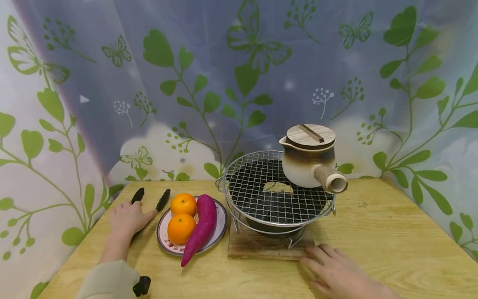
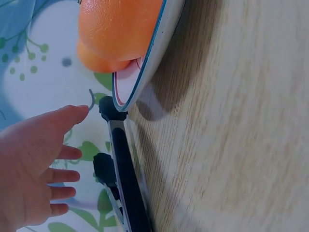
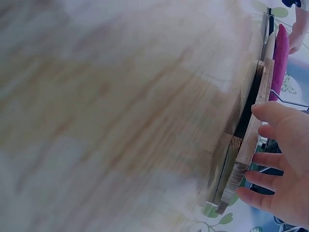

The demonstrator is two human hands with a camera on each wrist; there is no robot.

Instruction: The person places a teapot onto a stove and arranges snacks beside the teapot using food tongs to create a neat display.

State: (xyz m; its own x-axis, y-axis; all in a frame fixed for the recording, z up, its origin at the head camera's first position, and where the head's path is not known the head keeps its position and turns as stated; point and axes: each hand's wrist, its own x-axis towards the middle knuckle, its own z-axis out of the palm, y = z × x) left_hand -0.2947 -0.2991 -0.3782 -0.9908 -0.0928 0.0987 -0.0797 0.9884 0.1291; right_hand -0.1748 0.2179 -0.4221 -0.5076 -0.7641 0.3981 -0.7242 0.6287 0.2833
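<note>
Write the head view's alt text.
A person's left grip is over tongs beside a plate of two oranges and a purple sweet potato; the right grip is near a wooden board under a grill bearing a lidded pot.

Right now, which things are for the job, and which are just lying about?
Probably for the job:
Tongs, by the left hand
Wooden board, by the right hand
Grill, standing on that board

Perhaps just lying about, no hand on them:
Lidded pot, on the grill
Plate
Two oranges
Purple sweet potato
</note>
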